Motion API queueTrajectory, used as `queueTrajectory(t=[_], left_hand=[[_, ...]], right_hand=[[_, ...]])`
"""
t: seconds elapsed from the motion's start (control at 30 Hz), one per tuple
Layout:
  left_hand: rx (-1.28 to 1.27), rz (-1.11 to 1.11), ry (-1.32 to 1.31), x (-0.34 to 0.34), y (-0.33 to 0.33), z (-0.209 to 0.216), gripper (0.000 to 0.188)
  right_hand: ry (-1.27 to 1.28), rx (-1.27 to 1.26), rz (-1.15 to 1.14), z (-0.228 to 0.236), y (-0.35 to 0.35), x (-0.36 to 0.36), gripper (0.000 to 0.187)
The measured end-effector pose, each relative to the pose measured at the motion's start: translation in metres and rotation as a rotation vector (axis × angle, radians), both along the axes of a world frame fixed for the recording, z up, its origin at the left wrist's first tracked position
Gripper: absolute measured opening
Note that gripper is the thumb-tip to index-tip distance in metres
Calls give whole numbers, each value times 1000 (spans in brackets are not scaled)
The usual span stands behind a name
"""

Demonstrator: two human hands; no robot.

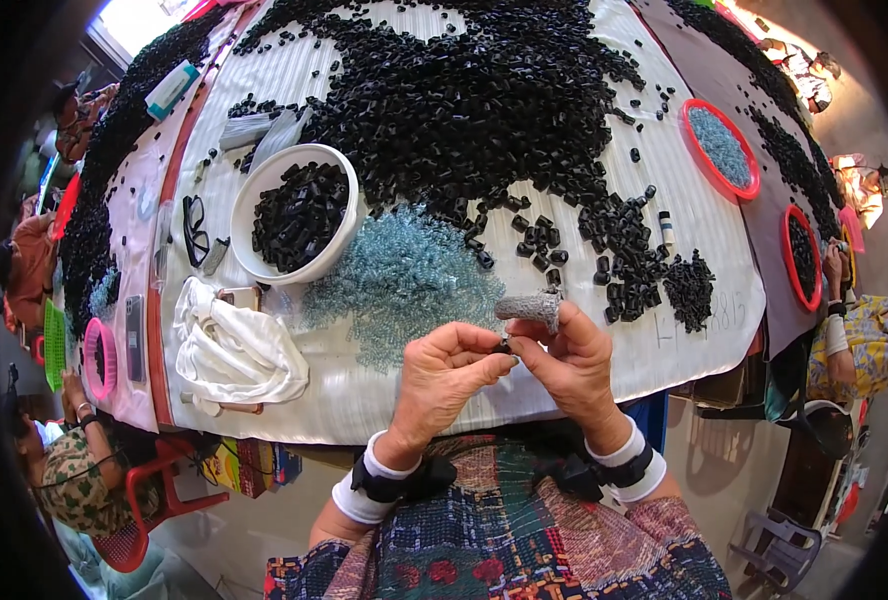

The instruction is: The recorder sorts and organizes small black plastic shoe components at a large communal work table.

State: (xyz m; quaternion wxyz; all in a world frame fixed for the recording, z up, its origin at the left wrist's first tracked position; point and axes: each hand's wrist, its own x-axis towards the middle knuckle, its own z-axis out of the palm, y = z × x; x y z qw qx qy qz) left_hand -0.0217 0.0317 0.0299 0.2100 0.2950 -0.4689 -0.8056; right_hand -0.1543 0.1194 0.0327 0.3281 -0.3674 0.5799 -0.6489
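In front of my body my hands meet over the near edge of the white-covered table. My left hand [449, 380] pinches a small black piece [507, 345] between thumb and fingertips. Against the same piece press the thumb and fingertip of my right hand [576, 370]. A rough grey cover [529, 306] wraps what looks like my right index finger. Just beyond my hands spreads a heap of clear bluish small pieces [409, 270]. Behind it rises a large pile of black plastic parts [464, 115], with a smaller black cluster [619, 250] to the right.
At left stands a white bowl [349, 235] of black parts, near glasses [196, 230] and a folded white cloth [234, 350]. A small bottle [667, 228] stands at right, and a red-rimmed basin [754, 180] holds bluish pieces. Other people sit along both sides.
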Motion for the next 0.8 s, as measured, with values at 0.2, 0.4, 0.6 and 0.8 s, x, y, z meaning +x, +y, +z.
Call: queueTrajectory(t=[0.2, 0.4, 0.6, 0.8], left_hand=[[-24, 7, -19, 0, -1, -3, 20], [-8, -14, -9, 0, -4, -7, 20], [23, -20, -10, 4, -3, -11, 19], [17, -3, 2, 4, -4, -10, 15]], right_hand=[[287, -22, -36, -12, 1, -2, 24], [549, -57, -36, -4, -1, -5, 25], [741, -83, 4, 0, 2, -7, 28], [860, -101, -19, -3, -1, -3, 27]])
